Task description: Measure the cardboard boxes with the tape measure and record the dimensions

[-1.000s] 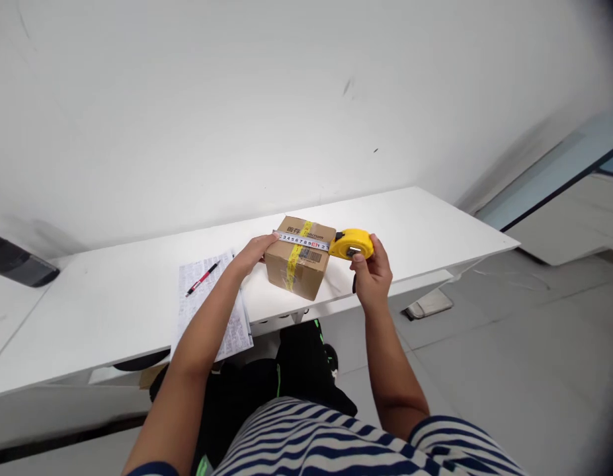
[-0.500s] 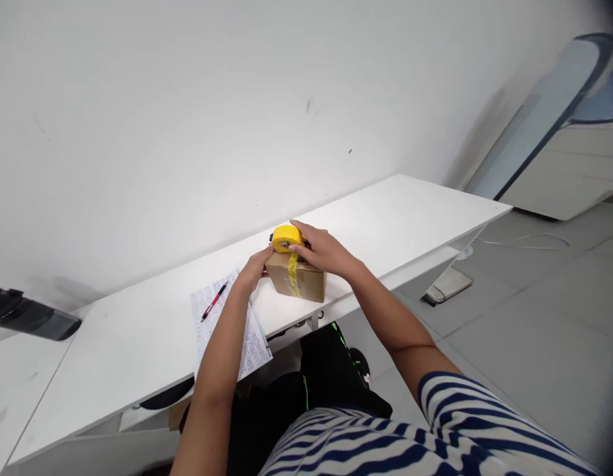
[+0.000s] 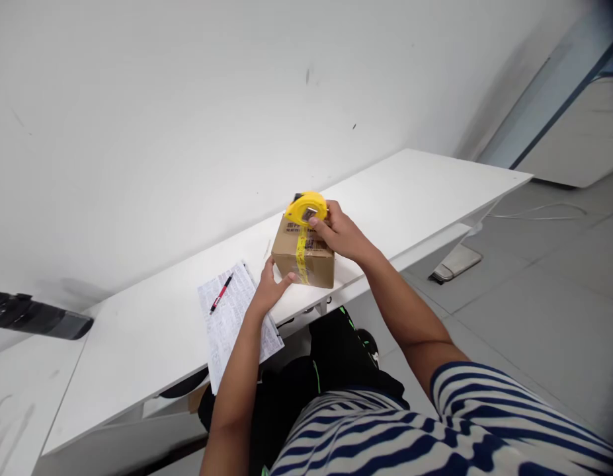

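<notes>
A brown cardboard box [image 3: 313, 270] with yellow printed tape over its top and front sits near the front edge of the white table. My left hand [image 3: 272, 289] grips its near left corner, thumb on the front face and fingers along the side. In my right hand [image 3: 343, 233] is a yellow tape measure [image 3: 307, 208], held over the back part of the box top with the thumb on its face. Whether the tape measure touches the box I cannot tell. No drawn-out blade is visible.
Printed sheets [image 3: 231, 337] lie left of the box with a red and black pen [image 3: 221, 293] on them. A black cylindrical object [image 3: 43, 317] lies at the far left of the table [image 3: 152, 330]. The wall runs behind; a pale panel [image 3: 549, 112] leans at right.
My right hand has lifted the tape measure and tilted it off the box top. My left hand has shifted from the box's upper left edge to its near left corner.
</notes>
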